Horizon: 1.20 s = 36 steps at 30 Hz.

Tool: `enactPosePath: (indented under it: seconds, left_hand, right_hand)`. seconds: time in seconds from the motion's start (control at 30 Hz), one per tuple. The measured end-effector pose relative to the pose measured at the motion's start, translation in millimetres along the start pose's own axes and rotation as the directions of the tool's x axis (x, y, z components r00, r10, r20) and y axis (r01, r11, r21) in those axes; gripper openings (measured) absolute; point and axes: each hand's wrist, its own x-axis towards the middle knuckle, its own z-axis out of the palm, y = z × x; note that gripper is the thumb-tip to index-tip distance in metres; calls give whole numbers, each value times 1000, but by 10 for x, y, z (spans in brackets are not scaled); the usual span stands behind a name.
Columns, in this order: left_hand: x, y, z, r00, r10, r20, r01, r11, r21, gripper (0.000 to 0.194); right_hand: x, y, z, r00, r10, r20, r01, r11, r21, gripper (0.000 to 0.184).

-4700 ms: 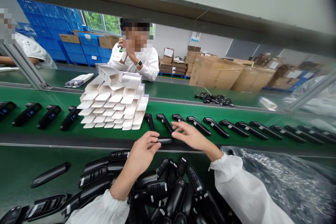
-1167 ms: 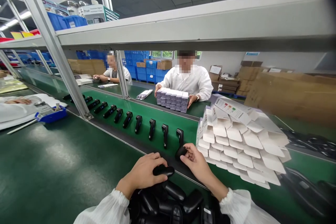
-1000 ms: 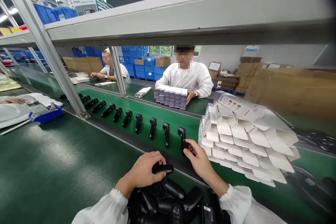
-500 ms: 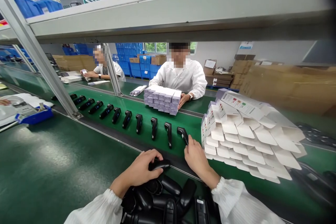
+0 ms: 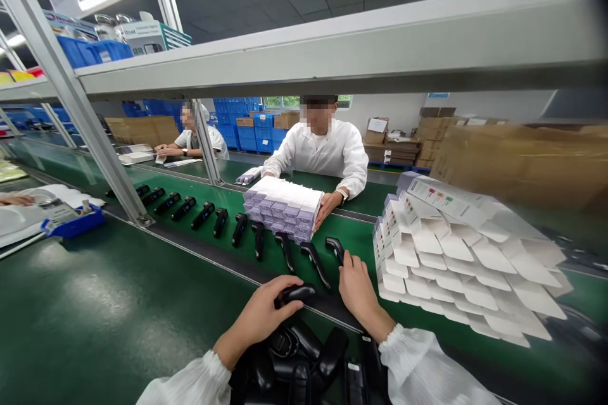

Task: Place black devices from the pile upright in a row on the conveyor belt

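Observation:
My left hand (image 5: 266, 313) is closed around a black gun-shaped thermometer (image 5: 300, 293), just above the near edge of the green belt. Beneath it lies a heap of similar black thermometers (image 5: 332, 354), partly hidden by my arms. My right hand (image 5: 357, 285) has its fingers closed on the handle of another thermometer (image 5: 335, 245), which rests on the belt. To its left, a row of black thermometers (image 5: 241, 228) runs along the belt, some with lit displays. A block of white and purple boxes (image 5: 280, 205), held by a co-worker's hands, touches or nearly touches the row.
Right of my right hand stands a tall stack of open white cartons (image 5: 441, 253). A co-worker (image 5: 318, 149) faces me across the belt; another sits further left. A metal post (image 5: 102, 133) and an overhead shelf (image 5: 304, 66) frame the bench. A blue tray (image 5: 73, 221) lies left.
The co-worker's block of boxes has moved toward me, onto the thermometer row, and nearby thermometers have tilted. My view has shifted upward. Both my hands keep their thermometers.

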Motion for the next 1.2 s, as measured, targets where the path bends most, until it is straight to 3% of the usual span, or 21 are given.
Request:
enactPosePath:
  seconds: [0.1,0.2,0.27,0.33,0.4,0.47,0.53,0.7,0.77,0.97,1.07,1.2]
  left_hand:
    - [2,-59,-41,1000,17,11,-17,1000,-4,30]
    - [2,-93,-84,998,48,52,-47,999,-18,29]
    - [5,-108,-100,995,77,70,-75,997,-32,28]
    - [13,-113,-112,994,80,78,-78,997,-28,26]
    - [19,-105,-135,995,41,88,-41,999,0,25]
    - [7,-89,-187,996,-3,90,-2,999,53,26]
    - [-38,-86,-273,998,-12,69,2,990,140,28]
    - [-293,-219,-467,992,-51,115,3,923,384,35]
    - [-385,-277,-480,988,-87,126,26,905,424,39]
    - [-436,-239,-444,987,-21,159,-56,882,467,40]
    - [-403,-186,-451,984,-17,177,-72,870,487,47]
    - [-306,-145,-469,991,-12,136,-57,871,488,41]
  right_hand:
    - [18,-86,-76,990,17,-137,1,992,125,45]
    - [-20,-246,-292,959,-152,-237,241,880,409,38]
    - [-61,-387,-448,913,-388,-124,381,704,599,32]
    - [-86,-522,-562,821,-567,64,360,601,714,28]
    - [-73,-606,-619,764,-604,229,275,625,731,32]
    - [-18,-608,-644,747,-574,335,210,683,700,32]
    - [63,-526,-663,764,-510,395,159,742,652,27]
    - [196,-236,-688,886,-225,406,17,890,456,20]
    - [190,-204,-647,888,-192,417,25,928,373,25]
    - [132,-332,-445,852,-160,498,81,981,177,74]
    - [122,-363,-375,863,-181,471,118,980,161,74]
    - [104,-378,-303,902,-189,388,145,979,140,59]
